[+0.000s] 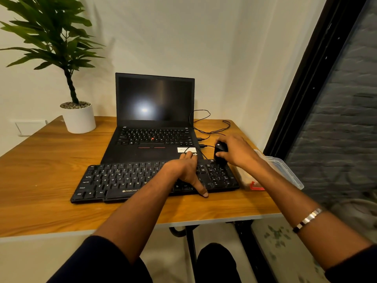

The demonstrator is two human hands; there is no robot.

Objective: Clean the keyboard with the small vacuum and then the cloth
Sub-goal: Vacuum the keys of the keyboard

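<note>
- Here, the flat black plastic keyboard [142,178] lies on the wooden table [51,170], its long axis running left to right across the person's front, just before the open black laptop [154,123].
- The left hand [187,172] rests on the keyboard's right half, fingers spread fairly wide: the thumb reaches over the near edge onto the table and the fingertips pass the far edge toward the laptop's palm rest. It holds nothing that I can make out.
- The right hand [234,151] is curled around a small black rounded object [220,153] standing at the keyboard's far right corner. It looks like the small vacuum, though it could be a mouse; I cannot tell for certain.
- The right hand is nearer the number-pad end, so a sweep would most naturally begin there and travel leftward along the long axis, with the left hand steadying the board.
- The keys are dark with white legends and a white brand name on the front lip; no dust is visible at this sharpness.
- A thin black cable [204,125] loops behind the right hand and may snag.
- A clear plastic box [285,170] sits at the table's right edge; no cloth is plainly visible.
</note>
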